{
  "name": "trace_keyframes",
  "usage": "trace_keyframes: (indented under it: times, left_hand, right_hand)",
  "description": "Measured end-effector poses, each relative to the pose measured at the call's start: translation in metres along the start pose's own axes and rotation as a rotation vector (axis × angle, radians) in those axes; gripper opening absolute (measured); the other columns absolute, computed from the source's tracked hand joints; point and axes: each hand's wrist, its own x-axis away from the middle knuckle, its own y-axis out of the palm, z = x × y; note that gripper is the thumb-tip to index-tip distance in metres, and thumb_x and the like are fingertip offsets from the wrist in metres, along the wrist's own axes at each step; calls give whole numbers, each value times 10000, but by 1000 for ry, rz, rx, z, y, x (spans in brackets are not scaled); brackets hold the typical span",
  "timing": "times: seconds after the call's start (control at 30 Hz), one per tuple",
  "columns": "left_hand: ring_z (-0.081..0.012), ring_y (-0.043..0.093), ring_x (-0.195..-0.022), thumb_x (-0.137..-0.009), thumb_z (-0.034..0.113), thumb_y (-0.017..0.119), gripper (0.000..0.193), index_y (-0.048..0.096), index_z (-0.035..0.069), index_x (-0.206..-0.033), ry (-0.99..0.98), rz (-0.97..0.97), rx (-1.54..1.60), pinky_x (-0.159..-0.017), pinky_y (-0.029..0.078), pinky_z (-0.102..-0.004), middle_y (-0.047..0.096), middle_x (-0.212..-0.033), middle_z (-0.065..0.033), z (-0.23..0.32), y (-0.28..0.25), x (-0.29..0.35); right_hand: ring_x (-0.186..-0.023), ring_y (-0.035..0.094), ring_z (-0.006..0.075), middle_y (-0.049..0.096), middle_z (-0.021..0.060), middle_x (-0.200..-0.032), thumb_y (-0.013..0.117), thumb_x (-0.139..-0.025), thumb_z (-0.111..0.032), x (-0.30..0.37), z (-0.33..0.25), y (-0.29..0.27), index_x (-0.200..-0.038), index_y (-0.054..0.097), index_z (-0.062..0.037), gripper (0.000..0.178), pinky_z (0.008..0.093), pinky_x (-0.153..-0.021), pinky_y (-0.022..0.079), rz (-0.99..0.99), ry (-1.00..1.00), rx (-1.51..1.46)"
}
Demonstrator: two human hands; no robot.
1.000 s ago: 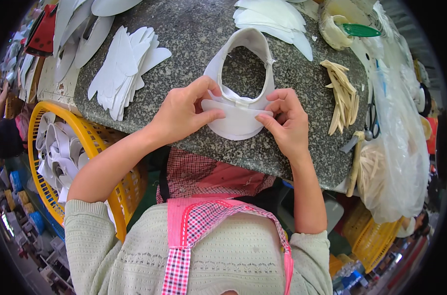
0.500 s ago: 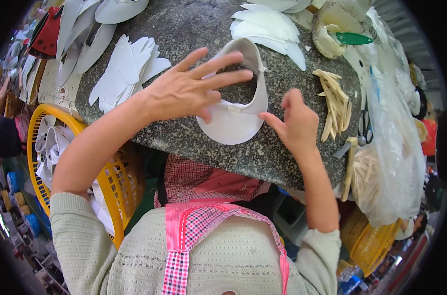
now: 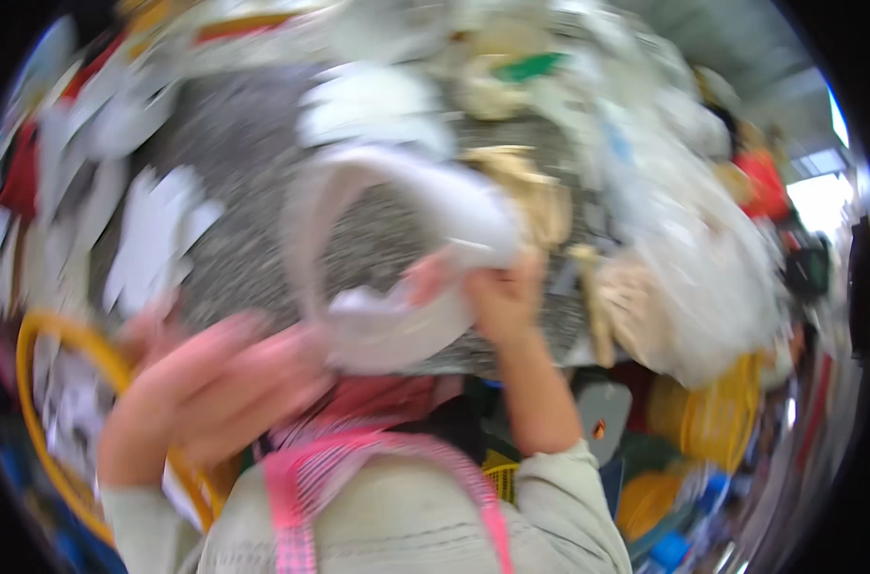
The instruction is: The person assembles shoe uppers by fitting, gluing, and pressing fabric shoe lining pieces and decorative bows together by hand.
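Observation:
The picture is blurred by motion. A white piece that looks like a shoe upper (image 3: 411, 335) is lifted above the near part of the dark speckled table, its wide ring-shaped opening facing up. My right hand (image 3: 502, 292) grips its right side, with a fingertip or thumb showing inside the ring. At the lower left of the piece, my left hand (image 3: 234, 383) has its thumb spread from its stretched fingers; it looks free of any object. Whether its fingertips touch the upper is too smeared to tell.
On the table (image 3: 239, 124) lie white flat cut pieces (image 3: 153, 239), another white stack (image 3: 373, 105) and pale strips (image 3: 526, 196). A tub (image 3: 492, 86) with a green-handled tool (image 3: 531, 67) stands behind. A yellow basket (image 3: 33, 402) is at left, clear plastic bags (image 3: 693, 277) at right.
The white upper has come off the table into my right hand. My left hand has drawn back toward the lower left. The whole view has shifted and blurred.

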Motion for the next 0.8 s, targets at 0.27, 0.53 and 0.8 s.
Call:
trace_keyframes:
  times: [0.27, 0.53, 0.8]
  left_hand:
    - [-194, 498, -957, -833, 575, 463, 706, 441, -7, -1233, -890, 102, 2294, -837, 396, -360, 532, -1097, -114, -2, 78, -38]
    - [-217, 621, -680, -612, 2, 632, 378, 604, -21, -989, -919, -443, 1290, -656, 484, -333, 639, -731, -82, 11, 99, -49]
    - [-333, 530, -1076, -687, -73, 466, 528, 555, 67, -1189, -742, 87, 164, -927, 417, -376, 556, -1157, -160, -21, 92, -90]
  right_hand:
    - [-718, 590, 97, 630, 47, -838, 648, -827, -252, -12, 13, 18, -1017, 584, 14, 333, 248, -613, 492, -329, 103, -377]
    - [-599, 619, 319, 623, 140, -709, 630, -799, -162, -4, 50, -1, -846, 559, -28, 159, 350, -534, 484, 174, -186, 732]
    - [-859, 497, 292, 536, 124, -936, 713, -701, -383, 8, -1, 32, -1067, 523, -46, 533, 384, -746, 401, 496, -570, 1008]
